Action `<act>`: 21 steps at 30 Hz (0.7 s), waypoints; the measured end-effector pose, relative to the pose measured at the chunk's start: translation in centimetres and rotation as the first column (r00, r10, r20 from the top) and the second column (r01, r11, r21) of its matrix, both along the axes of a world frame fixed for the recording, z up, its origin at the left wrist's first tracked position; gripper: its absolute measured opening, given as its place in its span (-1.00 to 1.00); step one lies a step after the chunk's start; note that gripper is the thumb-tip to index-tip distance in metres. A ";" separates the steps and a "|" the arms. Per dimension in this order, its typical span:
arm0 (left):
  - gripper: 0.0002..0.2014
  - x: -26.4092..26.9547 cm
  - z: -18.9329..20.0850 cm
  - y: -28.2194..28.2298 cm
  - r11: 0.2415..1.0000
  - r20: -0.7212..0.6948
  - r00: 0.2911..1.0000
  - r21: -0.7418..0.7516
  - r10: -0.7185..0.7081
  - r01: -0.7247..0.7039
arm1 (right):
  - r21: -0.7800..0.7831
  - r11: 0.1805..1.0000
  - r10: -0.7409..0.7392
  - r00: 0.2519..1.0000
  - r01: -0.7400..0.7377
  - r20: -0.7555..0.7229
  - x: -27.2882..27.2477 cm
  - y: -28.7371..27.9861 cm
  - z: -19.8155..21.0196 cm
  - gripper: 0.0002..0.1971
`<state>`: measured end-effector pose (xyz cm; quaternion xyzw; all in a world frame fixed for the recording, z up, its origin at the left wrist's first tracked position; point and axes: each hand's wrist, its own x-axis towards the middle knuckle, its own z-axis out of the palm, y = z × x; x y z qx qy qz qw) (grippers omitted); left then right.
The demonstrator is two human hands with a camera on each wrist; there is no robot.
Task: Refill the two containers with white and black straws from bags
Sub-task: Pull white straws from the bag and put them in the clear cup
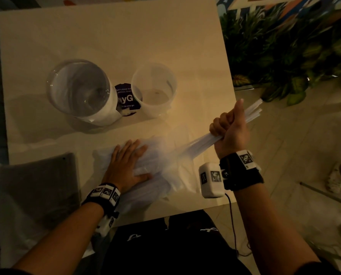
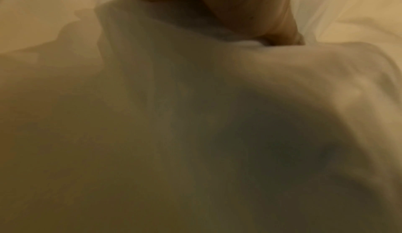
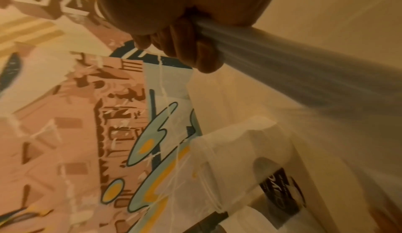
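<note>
Two empty containers stand mid-table: a wide clear one (image 1: 80,90) on the left and a smaller frosted one (image 1: 153,90) on the right. My left hand (image 1: 125,165) lies flat, fingers straight, pressing down on a clear bag of white straws (image 1: 155,175) near the table's front edge. My right hand (image 1: 229,130) grips a bundle of white straws (image 1: 253,113) in a fist, its lower end still at the bag's mouth. In the right wrist view the fingers (image 3: 191,47) curl round the bundle of straws (image 3: 282,61). The left wrist view shows only blurred bag plastic (image 2: 195,99).
A bag with dark contents (image 1: 38,185) lies at the table's front left corner. A round dark sticker (image 1: 125,98) sits between the containers. Green plants (image 1: 284,48) stand off the table's right edge, above a tiled floor.
</note>
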<state>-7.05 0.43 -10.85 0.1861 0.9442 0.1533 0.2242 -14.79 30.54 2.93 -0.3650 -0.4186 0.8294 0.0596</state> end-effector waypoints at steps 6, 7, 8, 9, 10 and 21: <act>-0.06 0.0 0.0 0.0 1.000 -0.001 1.000 0.021 -0.006 0.006 | 0.114 0.993 0.044 0.994 -0.033 -0.099 -1.2 1.0 4.1 -0.44; -0.05 -0.1 0.0 0.0 1.000 0.003 1.000 0.011 -0.008 0.008 | 0.131 0.991 0.050 0.992 -0.035 -0.116 -1.4 1.1 4.8 -0.44; -0.04 -0.2 0.0 0.1 1.000 0.003 1.000 -0.005 -0.010 0.010 | 0.146 0.989 0.056 0.990 -0.037 -0.132 -1.6 1.2 5.5 -0.45; -0.03 -0.3 0.0 0.2 1.000 0.001 1.000 -0.019 -0.011 0.011 | 0.166 0.985 0.065 0.986 -0.039 -0.151 -1.8 1.2 6.2 -0.45; -0.03 -0.3 0.1 0.3 1.000 -0.002 1.000 -0.025 -0.009 0.009 | 0.188 0.981 0.076 0.982 -0.042 -0.174 -2.0 1.3 6.8 -0.46; -0.03 -0.3 0.0 0.1 0.999 -0.015 1.000 0.052 0.016 -0.015 | 0.302 0.942 0.242 0.918 -0.145 -0.314 -4.2 -0.4 10.1 -0.49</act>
